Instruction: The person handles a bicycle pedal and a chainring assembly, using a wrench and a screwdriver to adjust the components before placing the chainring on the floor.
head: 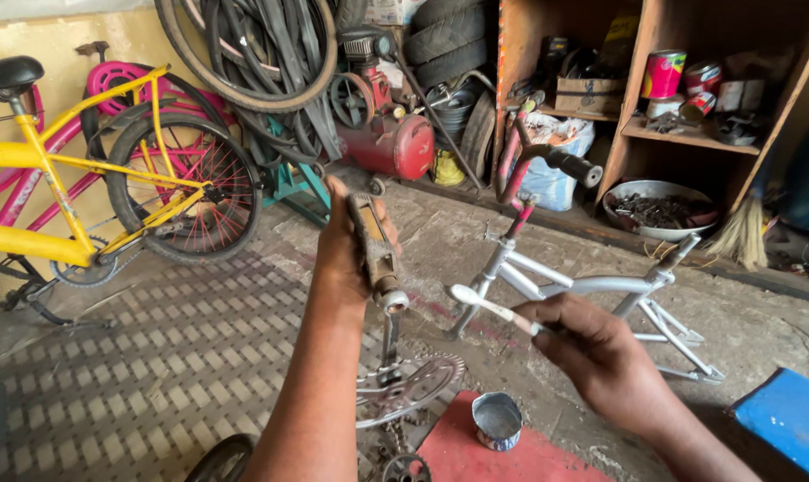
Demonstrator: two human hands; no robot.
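Note:
My left hand (pixel 344 259) is raised at centre and grips a worn bicycle pedal (pixel 373 245) upright, its threaded axle end pointing down. My right hand (pixel 592 348) holds a thin stick (pixel 489 305) with a pale, greasy tip, and the tip points toward the pedal's axle, a little to its right. Below the pedal lies a crank with a chainring (pixel 402 386). A small open tin (pixel 496 419) stands on a red mat (pixel 476 451) under my hands.
A small grey bicycle frame (pixel 592 286) with pink handlebars lies on the concrete floor ahead. A yellow bicycle (pixel 83 178) stands at left before a pink one. Tyres, a red compressor (pixel 391 143), wooden shelves with cans and a metal bowl (pixel 659 210) fill the back. A blue object (pixel 792 419) lies at right.

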